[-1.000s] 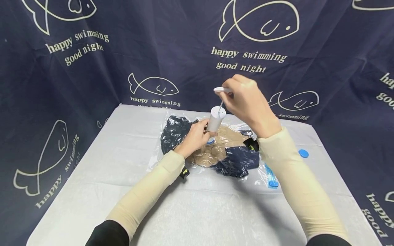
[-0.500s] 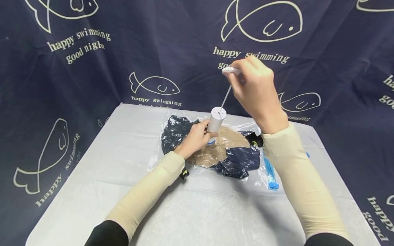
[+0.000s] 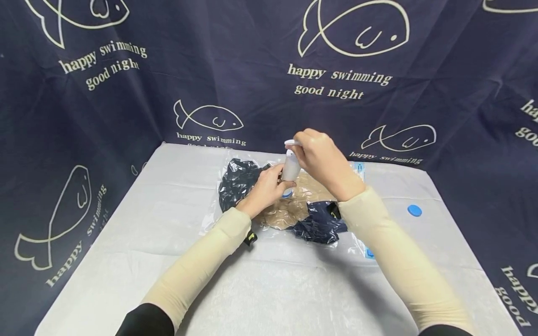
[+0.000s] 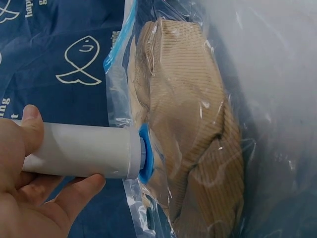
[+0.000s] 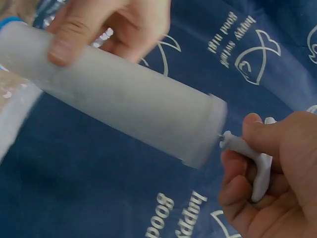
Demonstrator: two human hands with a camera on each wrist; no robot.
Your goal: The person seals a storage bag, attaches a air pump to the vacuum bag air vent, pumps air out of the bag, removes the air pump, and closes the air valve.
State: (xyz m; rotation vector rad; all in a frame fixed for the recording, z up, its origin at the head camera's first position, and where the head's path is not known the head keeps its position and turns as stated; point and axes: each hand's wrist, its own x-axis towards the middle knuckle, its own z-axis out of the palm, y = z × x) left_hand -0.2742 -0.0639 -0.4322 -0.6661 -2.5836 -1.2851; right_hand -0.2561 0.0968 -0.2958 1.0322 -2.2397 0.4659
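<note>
A white hand pump (image 3: 290, 169) stands slightly tilted over the blue valve (image 4: 145, 154) of a clear vacuum storage bag (image 4: 119, 99). My left hand (image 3: 265, 187) grips the pump's barrel (image 4: 84, 148), thumb on one side and fingers on the other. My right hand (image 3: 321, 156) holds the white T-shaped handle (image 5: 250, 153) with curled fingers, close to the barrel's top end. Only a short bit of rod shows between handle and barrel. Inside the bag lie tan ribbed clothing (image 4: 183, 99), a black garment (image 3: 237, 182) and a navy garment (image 3: 321, 224).
A blue round cap (image 3: 414, 210) lies on the white-covered table (image 3: 269, 289), right of the bag. A blue zip slider (image 3: 369, 253) shows at the bag's right edge, partly behind my right sleeve. Dark curtains (image 3: 252, 56) with fish prints rise behind the table.
My right hand rises with the handle, drawing out a long rod, then comes back down until the handle is near the barrel. The left hand keeps its grip in place.
</note>
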